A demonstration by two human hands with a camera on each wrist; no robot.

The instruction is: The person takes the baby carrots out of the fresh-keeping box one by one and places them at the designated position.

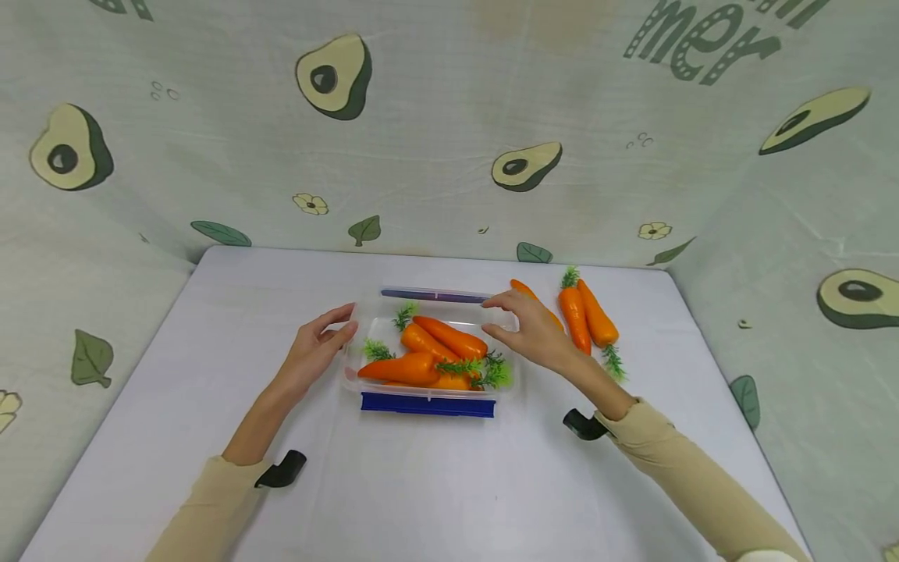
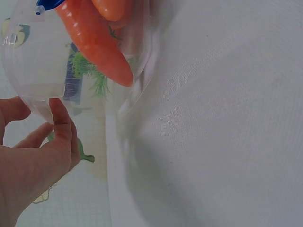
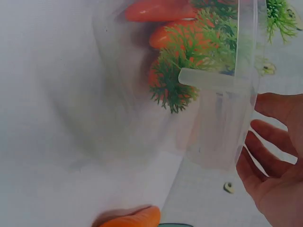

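A clear plastic container (image 1: 365,320) with blue side clips stands mid-table, holding several orange carrots (image 1: 403,368) with feathery green tops. My left hand (image 1: 319,343) grips the container's left end; in the left wrist view, its corner is between my thumb and fingers (image 2: 59,118). At the opposite end, my right hand (image 1: 530,328) holds the container's right side, its fingers (image 3: 267,151) along the clear wall. One blue clip (image 1: 428,404) spreads outward along the near side, and another clip (image 1: 435,295) lies along the far side.
To the right of the container lie three more carrots (image 1: 574,316), one partly hidden by my right hand. The white table (image 1: 421,492) meets an avocado-print cloth (image 1: 421,156) at the back and sides. Black wrist mounts (image 1: 284,470) hang beside both forearms.
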